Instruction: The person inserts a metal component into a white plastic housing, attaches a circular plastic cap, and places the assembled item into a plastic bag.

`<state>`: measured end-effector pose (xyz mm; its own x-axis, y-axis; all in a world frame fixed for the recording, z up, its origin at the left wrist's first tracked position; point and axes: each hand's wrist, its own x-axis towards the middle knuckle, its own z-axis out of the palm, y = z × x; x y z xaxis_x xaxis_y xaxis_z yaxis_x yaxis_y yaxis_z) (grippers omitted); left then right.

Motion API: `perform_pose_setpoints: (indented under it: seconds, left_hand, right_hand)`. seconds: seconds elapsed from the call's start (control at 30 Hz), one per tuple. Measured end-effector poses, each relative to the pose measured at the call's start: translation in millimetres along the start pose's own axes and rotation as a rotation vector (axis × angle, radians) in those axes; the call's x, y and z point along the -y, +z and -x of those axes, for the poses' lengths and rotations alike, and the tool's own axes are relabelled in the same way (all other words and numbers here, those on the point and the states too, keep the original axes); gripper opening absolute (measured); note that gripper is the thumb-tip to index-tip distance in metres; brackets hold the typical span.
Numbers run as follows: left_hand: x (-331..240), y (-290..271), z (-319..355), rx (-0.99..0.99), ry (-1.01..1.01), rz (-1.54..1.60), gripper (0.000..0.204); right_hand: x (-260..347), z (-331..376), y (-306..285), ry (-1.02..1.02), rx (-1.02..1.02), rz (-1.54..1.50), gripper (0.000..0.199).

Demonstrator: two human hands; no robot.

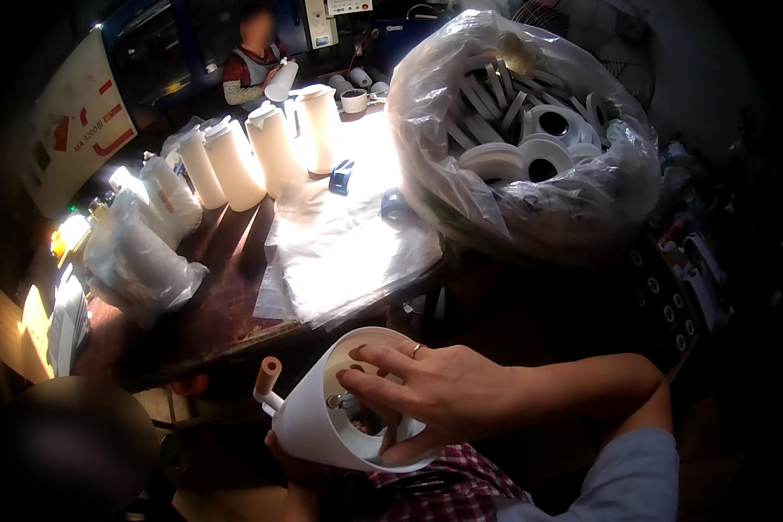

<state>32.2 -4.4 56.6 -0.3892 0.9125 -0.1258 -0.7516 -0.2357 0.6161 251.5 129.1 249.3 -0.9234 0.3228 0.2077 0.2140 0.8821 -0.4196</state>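
Observation:
A white jug (317, 422) is tilted in front of my body, its wide mouth facing up and toward me. Its side handle (268, 376) has a brown, wood-coloured grip. My left hand (291, 457) supports the jug from below; most of its fingers are hidden behind the wall. My right hand (426, 383), with a ring on one finger, reaches into the mouth. Its fingers are spread and bent near the inner wall, and I see nothing held in them. Deeper inside, a shiny, mirror-like inner surface (354, 404) shows between the fingers.
Several cream jugs (274, 148) stand on the dark table (226, 296), beside plastic-wrapped ones (139, 248). Clear plastic sheets (348, 252) and a blue tape roll (341, 177) lie there. A large bag (531, 213) holds white round parts. Across the table, another person (257, 74) holds a white jug.

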Motion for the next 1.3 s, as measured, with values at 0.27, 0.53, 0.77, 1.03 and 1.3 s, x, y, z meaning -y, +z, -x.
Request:
perform_pose_setpoints:
  seconds: [0.27, 0.53, 0.77, 1.03, 1.3]
  left_hand:
    - [6.5, 13.9, -15.0, 0.189, -0.261, 0.262, 0.096]
    - [39.7, -41.6, -23.8, -0.063, -0.304, 0.72, 0.071]
    - [18.0, -22.0, -29.9, -0.138, -0.222, 0.159, 0.075]
    - [17.5, -39.1, -32.5, -0.229, -0.223, 0.141, 0.074]
    - [20.1, -53.2, -34.2, -0.02, -0.214, 0.626, 0.068]
  right_hand:
    - [-27.1, 14.6, 16.1, 0.074, 0.001, -0.037, 0.088]
    - [-82.2, 13.3, -64.2, 0.196, -0.075, -0.165, 0.033]
    - [-273.0, 88.8, -170.8, 0.622, 0.223, 0.996, 0.032]
    - [-326.8, 73.2, -135.0, 0.946, 0.527, 1.147, 0.059]
    - [-286.2, 66.6, -175.4, 1.004, 0.494, 1.272, 0.09]
